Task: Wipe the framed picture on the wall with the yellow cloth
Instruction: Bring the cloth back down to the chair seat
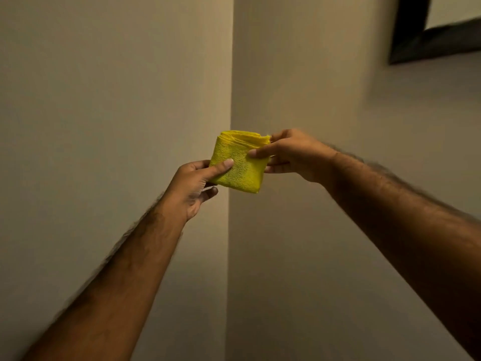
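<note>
Between the two raised hands, the yellow cloth is sitting folded into a thick square pad, its stacked layer edges showing along the top. The left hand is clamping the pad's lower left side, thumb pressing on the near face and fingers curling behind and under it. The right hand is pinching the upper right corner, thumb on the near face and fingers behind, so both hands are closed on the cloth, neither one loose. Holding it from two opposite sides is probably a way of keeping the folds together and squaring the pad into a firm wiping face before use.

Up and to the right of the right hand, well apart from it, the framed picture is hanging on the wall; only its dark lower left corner and a strip of pale inner area are showing at the edge of view. The cloth is not touching it, so wiping appears not yet begun. Behind the cloth, a projecting wall corner is running vertically, dividing the left wall face from the one bearing the frame. Both forearms are reaching up from below, slightly blurred.
</note>
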### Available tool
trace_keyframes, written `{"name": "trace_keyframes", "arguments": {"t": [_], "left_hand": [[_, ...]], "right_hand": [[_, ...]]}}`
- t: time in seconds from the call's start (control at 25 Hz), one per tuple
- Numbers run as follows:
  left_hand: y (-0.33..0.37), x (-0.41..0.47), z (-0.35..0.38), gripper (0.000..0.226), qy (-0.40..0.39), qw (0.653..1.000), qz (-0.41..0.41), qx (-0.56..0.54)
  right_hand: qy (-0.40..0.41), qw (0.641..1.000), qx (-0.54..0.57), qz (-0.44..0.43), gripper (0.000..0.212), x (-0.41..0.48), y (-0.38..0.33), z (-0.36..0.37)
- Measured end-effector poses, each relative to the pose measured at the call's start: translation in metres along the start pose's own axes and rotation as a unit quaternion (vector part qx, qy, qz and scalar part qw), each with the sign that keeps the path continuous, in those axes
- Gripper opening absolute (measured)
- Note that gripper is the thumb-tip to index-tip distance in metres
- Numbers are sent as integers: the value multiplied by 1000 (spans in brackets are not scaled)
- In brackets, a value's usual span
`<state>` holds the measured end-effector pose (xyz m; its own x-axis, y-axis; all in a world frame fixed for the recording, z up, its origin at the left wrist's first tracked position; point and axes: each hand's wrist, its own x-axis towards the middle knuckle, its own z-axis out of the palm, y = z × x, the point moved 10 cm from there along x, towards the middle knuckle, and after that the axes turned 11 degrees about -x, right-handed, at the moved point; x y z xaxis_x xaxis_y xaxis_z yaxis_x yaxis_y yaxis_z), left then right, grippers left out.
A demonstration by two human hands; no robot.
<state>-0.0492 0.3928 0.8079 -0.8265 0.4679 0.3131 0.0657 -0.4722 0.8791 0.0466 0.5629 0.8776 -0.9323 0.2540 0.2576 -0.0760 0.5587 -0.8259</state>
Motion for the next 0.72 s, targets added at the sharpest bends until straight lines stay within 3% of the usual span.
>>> {"name": "trace_keyframes", "arguments": {"t": [0.16, 0.36, 0.6, 0.72], "left_hand": [[-83, -33, -123, 41, 69, 991, -80, -77], [-190, -102, -278, 29, 208, 963, -111, -128], [-342, -228, -425, 19, 356, 904, -216, -96], [-405, -284, -481, 26, 400, 874, -270, -55]], "right_hand": [[-84, 992, 50, 81, 48, 25, 89, 136], [-185, 961, 111, 174, 24, 29, 209, 305], [-324, 908, 49, 263, 22, -21, 352, 514], [-354, 887, -13, 296, 19, -58, 421, 591]]}}
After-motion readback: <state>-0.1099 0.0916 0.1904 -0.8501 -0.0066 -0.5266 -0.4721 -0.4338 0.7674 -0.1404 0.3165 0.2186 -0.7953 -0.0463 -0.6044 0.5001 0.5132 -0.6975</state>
